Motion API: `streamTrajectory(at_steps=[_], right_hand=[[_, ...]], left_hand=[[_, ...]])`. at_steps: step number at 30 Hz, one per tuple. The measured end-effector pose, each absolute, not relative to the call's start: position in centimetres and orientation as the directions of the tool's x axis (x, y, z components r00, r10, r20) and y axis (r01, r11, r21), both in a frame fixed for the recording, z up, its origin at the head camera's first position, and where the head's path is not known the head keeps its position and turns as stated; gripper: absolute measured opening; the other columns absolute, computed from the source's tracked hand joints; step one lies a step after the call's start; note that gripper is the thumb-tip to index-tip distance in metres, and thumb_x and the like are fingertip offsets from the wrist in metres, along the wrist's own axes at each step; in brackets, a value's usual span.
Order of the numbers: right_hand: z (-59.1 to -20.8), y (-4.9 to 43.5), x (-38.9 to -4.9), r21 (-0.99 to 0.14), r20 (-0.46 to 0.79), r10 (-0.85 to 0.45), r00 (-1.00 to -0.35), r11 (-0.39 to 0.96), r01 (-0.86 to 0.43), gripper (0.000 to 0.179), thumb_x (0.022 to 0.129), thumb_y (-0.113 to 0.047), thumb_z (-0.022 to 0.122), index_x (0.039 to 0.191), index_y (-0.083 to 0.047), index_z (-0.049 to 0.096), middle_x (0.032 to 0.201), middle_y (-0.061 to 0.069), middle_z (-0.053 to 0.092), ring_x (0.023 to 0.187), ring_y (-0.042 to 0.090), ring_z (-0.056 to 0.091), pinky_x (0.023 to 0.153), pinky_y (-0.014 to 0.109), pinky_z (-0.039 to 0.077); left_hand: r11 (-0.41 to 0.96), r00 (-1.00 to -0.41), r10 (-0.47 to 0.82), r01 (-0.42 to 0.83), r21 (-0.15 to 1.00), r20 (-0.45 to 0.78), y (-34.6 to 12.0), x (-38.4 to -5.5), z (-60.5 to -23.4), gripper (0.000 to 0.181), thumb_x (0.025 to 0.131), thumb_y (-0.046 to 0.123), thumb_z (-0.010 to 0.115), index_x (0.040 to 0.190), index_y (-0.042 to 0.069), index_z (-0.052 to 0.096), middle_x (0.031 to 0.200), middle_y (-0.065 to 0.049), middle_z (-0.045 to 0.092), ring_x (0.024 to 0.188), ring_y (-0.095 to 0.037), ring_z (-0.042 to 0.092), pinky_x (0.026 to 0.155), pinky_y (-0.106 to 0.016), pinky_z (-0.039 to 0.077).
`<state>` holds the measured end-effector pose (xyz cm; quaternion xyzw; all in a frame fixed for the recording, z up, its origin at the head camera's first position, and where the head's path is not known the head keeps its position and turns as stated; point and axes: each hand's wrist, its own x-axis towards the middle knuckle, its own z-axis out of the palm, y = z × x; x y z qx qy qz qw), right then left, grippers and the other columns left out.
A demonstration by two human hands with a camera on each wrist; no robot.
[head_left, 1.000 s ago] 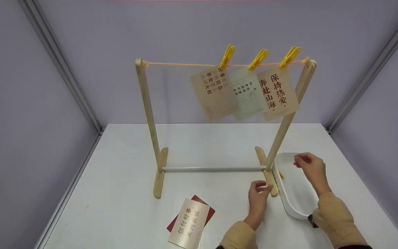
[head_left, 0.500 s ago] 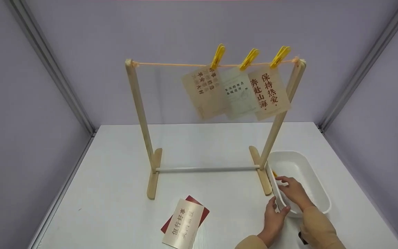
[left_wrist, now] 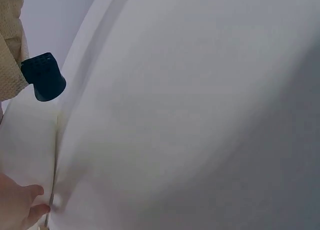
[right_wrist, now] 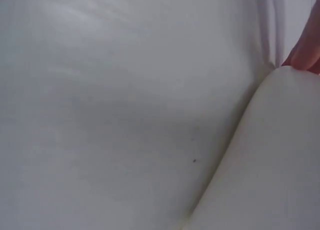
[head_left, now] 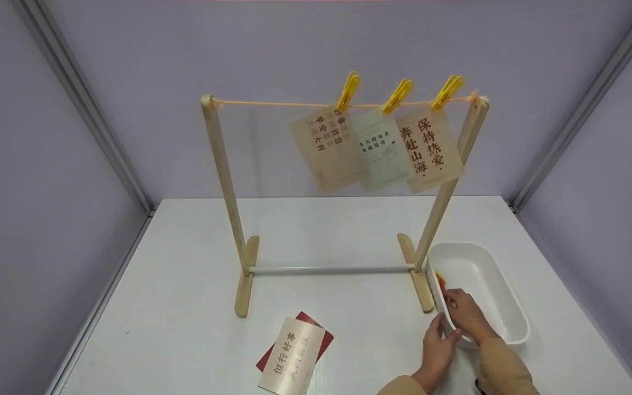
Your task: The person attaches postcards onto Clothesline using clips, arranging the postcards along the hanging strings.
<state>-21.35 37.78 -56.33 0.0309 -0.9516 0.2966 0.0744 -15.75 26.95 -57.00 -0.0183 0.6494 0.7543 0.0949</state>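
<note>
A white tray (head_left: 508, 291) stands at the right of the table. My left hand (head_left: 438, 348) holds its near left rim, thumb over the edge and fingers against the outer wall. Inside the tray, my right hand (head_left: 467, 312) reaches down along the left wall, its fingertips pinching a red clothespin (head_left: 441, 282). Most of that clothespin is hidden by the fingers. A small piece of a yellow clothespin (head_left: 439, 274) shows just beyond it. The left wrist view has the left fingers (left_wrist: 37, 212) at the tray's outer wall.
A wooden rack (head_left: 225, 186) with an orange string (head_left: 272, 103) stands behind. Three yellow clothespins (head_left: 397, 97) hold a beige card (head_left: 329, 151), a pale green card (head_left: 386, 156) and a card with red writing (head_left: 431, 151). A cream card (head_left: 292, 356) overlaps a red one (head_left: 324, 343) in front.
My right hand has come down into the tray, and red now shows at its fingertips. My left hand has moved right to the tray's rim. The head view has shifted slightly.
</note>
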Motion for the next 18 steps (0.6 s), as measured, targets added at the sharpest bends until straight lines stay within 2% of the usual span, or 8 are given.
streamTrajectory(at_steps=[4,10,14,18], right_hand=[[-56.29,37.84,-21.36,-0.569,0.147,0.007,-0.989,0.819,-0.079,0.019,0.084,-0.001,0.060,0.099,0.010,0.062,0.099,0.025,0.056,0.096,0.044,0.053,0.085,0.053,0.040],[-56.10,37.81,-21.45,-0.570,0.100,0.017,-0.995,0.821,-0.043,0.021,0.084,-0.003,0.058,0.103,0.006,0.061,0.106,0.023,0.058,0.102,0.042,0.052,0.087,0.052,0.039],[-56.09,37.70,-21.57,-0.547,0.127,0.009,-0.992,0.835,-0.063,0.022,0.082,-0.002,0.060,0.102,0.006,0.062,0.100,0.022,0.060,0.097,0.041,0.055,0.084,0.051,0.041],[-56.07,37.63,-21.77,-0.502,0.149,-0.003,-0.989,0.861,-0.078,0.032,0.082,-0.002,0.059,0.112,0.007,0.057,0.094,0.020,0.060,0.089,0.040,0.056,0.078,0.052,0.043]], left_hand=[[-0.142,-0.982,0.110,-0.171,0.975,-0.156,27.03,-15.59,-56.85,0.046,0.077,0.000,0.064,0.120,-0.006,0.049,0.125,-0.026,0.048,0.119,-0.040,0.042,0.099,-0.047,0.032],[-0.211,-0.991,0.059,-0.130,0.969,-0.120,27.36,-15.16,-56.62,0.036,0.075,-0.008,0.062,0.102,0.008,0.044,0.124,-0.025,0.046,0.121,-0.043,0.037,0.099,-0.050,0.029],[-0.207,-0.987,0.059,-0.161,0.965,-0.152,27.51,-15.19,-56.54,0.035,0.075,-0.008,0.061,0.100,0.009,0.042,0.124,-0.024,0.046,0.122,-0.042,0.036,0.099,-0.051,0.028],[-0.191,-0.984,0.065,-0.174,0.966,-0.165,27.57,-15.19,-56.49,0.034,0.076,-0.006,0.062,0.099,0.009,0.042,0.124,-0.025,0.046,0.121,-0.043,0.037,0.099,-0.052,0.029]])
